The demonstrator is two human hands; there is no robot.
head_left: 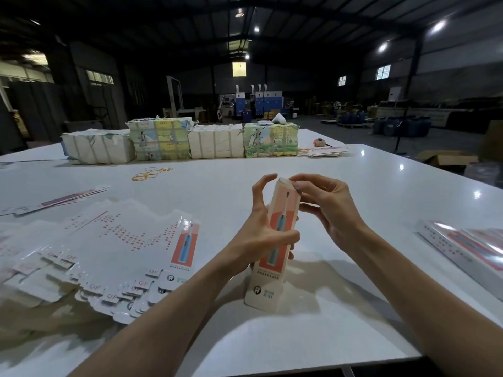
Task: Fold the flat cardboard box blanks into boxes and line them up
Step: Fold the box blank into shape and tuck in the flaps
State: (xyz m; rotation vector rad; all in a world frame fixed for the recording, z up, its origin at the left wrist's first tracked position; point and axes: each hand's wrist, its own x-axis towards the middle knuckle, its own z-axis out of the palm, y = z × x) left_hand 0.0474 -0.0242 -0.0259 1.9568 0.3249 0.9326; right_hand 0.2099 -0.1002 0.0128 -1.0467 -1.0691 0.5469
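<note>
- White glossy table (353, 186): four strapped paper bundles (212, 141) stand in a row on its far side.
- Fanned flat box blanks (109, 240), glossy white card, lie near left.
- Slim cardboard box (268, 281), coral panel with toothbrush print, is held upright and slightly tilted at centre.
- Left hand (264, 229) grips the box's middle; right hand (326, 205) pinches its rounded top flap (284, 180).
- Loose yellow rubber bands (151, 172) lie beyond, to the left.

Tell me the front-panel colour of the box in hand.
Box front: orange-red below, pale pink above, blue toothbrush picture; head view.
</note>
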